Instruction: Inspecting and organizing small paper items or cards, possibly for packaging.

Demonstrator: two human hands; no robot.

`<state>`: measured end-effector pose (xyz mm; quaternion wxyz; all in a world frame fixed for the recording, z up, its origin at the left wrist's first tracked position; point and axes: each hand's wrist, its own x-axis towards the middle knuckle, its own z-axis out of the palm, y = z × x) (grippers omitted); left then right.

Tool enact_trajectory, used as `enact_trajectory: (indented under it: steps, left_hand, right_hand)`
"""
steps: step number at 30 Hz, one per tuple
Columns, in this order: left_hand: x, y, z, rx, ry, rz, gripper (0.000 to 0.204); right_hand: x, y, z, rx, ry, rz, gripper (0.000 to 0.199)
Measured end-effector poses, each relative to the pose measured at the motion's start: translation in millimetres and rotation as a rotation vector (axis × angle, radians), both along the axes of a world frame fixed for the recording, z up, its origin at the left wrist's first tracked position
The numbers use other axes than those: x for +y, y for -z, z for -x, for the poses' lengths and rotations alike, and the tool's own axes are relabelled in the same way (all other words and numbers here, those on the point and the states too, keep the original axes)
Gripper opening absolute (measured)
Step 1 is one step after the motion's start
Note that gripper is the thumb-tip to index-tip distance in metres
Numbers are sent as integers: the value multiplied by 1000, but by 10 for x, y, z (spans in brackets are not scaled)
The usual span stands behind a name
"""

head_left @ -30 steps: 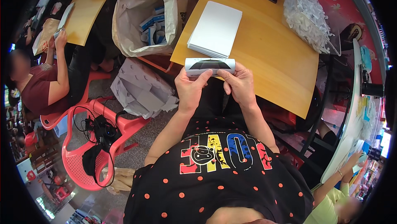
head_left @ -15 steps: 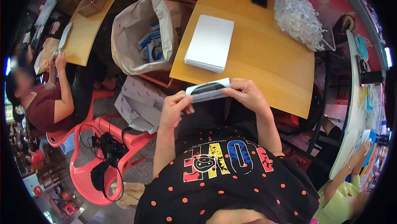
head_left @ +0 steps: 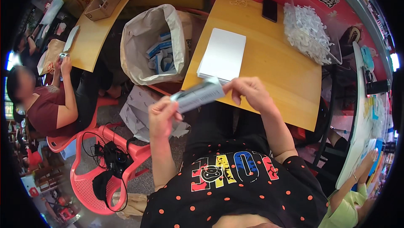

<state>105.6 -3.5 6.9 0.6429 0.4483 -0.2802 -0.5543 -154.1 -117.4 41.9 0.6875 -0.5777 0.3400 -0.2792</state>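
Both hands hold a long, narrow grey-and-white carton in front of my chest, tilted with its right end higher. My left hand grips its lower left end. At its upper right end my right hand pinches it, just over the near edge of the wooden table. A stack of flat white sheets lies on the table just beyond the carton.
A large paper sack with blue-and-white boxes stands left of the table. A clear bin of small white pieces, a dark phone and a red cylinder sit at the table's far side. A seated person is at left, beside red plastic chairs.
The carton has moved from level at the table's edge to lower left and now tilts. My left hand dropped off the table side toward my lap.
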Motion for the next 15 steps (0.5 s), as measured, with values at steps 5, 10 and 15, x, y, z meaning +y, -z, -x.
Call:
enact_trajectory:
  steps: [5, 10, 15]
  left_hand:
    - [-455, -42, -424, 4, -219, 95, 46]
    - [-428, 299, -364, -180, -122, -160, 47]
    - [-92, 604, -110, -223, 87, -291, 34]
  right_hand:
    - [-374, 130, 41, 148, 362, 353, 27]
    - [-318, 187, 41, 733, 148, 1140, 41]
    - [-201, 305, 64, 875, -23, 1096, 42]
